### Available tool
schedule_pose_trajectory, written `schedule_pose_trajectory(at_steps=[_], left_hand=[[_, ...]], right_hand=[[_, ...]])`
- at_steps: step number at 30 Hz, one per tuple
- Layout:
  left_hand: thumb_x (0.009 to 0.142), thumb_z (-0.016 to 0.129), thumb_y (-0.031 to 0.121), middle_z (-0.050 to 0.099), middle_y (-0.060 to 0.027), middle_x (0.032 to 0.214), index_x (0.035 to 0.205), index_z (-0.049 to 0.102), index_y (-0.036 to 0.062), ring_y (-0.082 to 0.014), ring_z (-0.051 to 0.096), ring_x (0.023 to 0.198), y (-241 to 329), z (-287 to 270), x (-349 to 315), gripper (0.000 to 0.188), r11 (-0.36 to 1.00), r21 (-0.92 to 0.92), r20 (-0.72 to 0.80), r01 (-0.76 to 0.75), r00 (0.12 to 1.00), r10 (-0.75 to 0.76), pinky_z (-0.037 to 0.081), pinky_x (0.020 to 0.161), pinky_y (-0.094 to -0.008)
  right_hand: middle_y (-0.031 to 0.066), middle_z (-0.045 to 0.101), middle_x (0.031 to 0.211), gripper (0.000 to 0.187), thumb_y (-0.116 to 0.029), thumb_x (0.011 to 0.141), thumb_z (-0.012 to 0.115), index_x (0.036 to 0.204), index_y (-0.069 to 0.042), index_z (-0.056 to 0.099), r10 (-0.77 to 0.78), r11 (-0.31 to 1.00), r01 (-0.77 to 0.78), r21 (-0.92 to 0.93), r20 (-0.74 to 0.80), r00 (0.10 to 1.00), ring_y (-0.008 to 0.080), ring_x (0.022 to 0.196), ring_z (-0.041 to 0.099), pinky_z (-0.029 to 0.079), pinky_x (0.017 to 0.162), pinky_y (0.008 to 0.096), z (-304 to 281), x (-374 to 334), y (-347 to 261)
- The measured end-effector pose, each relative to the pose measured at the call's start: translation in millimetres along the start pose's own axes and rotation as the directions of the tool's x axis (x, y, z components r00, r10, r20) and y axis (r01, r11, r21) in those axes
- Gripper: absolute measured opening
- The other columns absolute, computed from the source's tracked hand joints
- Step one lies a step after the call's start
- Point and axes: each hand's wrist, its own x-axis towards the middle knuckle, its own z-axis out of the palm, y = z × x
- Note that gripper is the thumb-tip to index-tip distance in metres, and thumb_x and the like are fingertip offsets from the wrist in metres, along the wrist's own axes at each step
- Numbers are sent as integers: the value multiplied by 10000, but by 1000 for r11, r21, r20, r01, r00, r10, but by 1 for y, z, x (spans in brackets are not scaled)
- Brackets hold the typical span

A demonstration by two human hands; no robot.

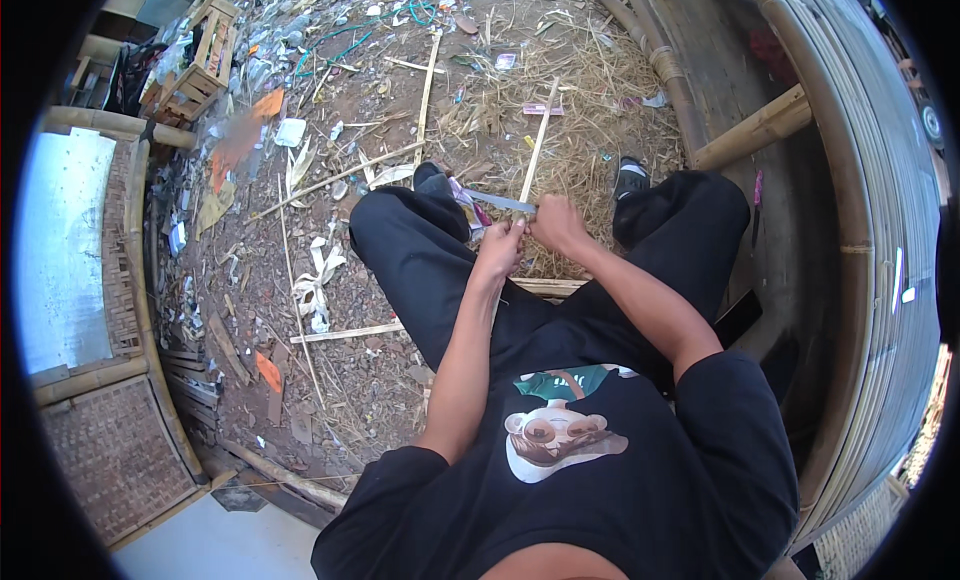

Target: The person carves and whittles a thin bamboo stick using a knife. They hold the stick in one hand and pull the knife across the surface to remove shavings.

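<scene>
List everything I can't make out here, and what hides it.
- Knife handle: head view, hidden in the right hand.
- Strip, near end: head view, hidden at the left hand's fingers.
- Left foot: head view, partly hidden by the trouser leg.
- White panel, outer edge: head view, cut off by the dark rim.

Between the bent legs (415, 255), the left grip (503, 246) sits just beside the right grip (560, 223). From the right grip, the knife (498, 201) points left, crossing the long strip (541, 140), which extends forward over the straw (590, 110). A second strip (430, 95) lies farther ahead, to the left, on the ground (370, 220). Beyond the litter at far left front stands the crate (205, 55). A woven panel (115, 455) flanks the left side; a pole frame (855, 210) borders the right.
</scene>
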Motion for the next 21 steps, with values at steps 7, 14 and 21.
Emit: schedule_pose_trajectory(at_steps=[7,14,21], left_hand=[[961,478,232,336,41,594,876,460,86,-41,278,385,-9,3,5,170,999,36,-29,-8,1000,9,177,333,-210],[971,445,207,322,46,587,861,445,104,-37,267,382,-9,-3,7,151,1000,-15,-33,0,999,0,176,332,-205],[969,460,241,293,58,568,832,429,109,-25,236,376,-7,2,-14,193,996,-74,75,46,996,-40,150,322,-200]], right_hand=[[279,625,781,165,-126,712,620,773,23,656,54,998,-52,35,-65,996,433,790,628,509,706,499,22,13,5],[262,635,824,182,-121,710,595,814,10,666,131,989,-121,83,-121,984,419,812,630,507,741,478,38,32,7],[251,646,887,248,-135,726,629,926,6,667,376,925,-356,133,-180,909,391,888,633,513,777,435,6,70,59]])
